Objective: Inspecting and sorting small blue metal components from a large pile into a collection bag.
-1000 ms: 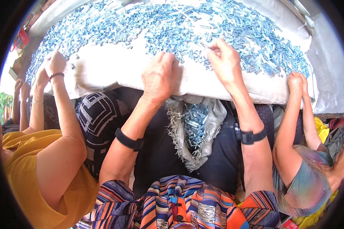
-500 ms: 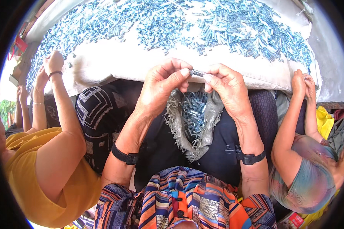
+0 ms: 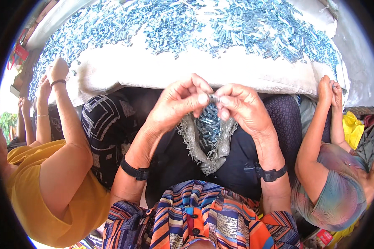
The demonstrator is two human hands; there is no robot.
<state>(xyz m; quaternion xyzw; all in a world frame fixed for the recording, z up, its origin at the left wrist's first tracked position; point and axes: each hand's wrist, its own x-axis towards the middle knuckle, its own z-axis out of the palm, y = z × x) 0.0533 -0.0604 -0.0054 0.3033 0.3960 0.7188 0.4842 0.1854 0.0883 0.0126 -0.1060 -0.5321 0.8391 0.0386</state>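
Note:
My left hand (image 3: 176,103) and my right hand (image 3: 243,106) meet in front of me, fingertips pinched together on one small blue-grey metal piece (image 3: 212,98). Both wrists wear black bands. Below my hands an open grey cloth bag (image 3: 203,143) in my lap holds several of the same small pieces. Beyond my hands a large heap of small blue-grey metal pieces (image 3: 187,25) is spread over a white cloth (image 3: 162,70) on the table.
A person in yellow (image 3: 50,182) sits at my left with hands raised at the cloth's edge. Another person in a multicoloured top (image 3: 332,182) sits at my right, hands together by the table's corner. A patterned dark cloth (image 3: 106,128) covers my left knee.
My hands left the cloth's edge, came together over my lap holding a small piece, and now sit slightly lower and closer to me.

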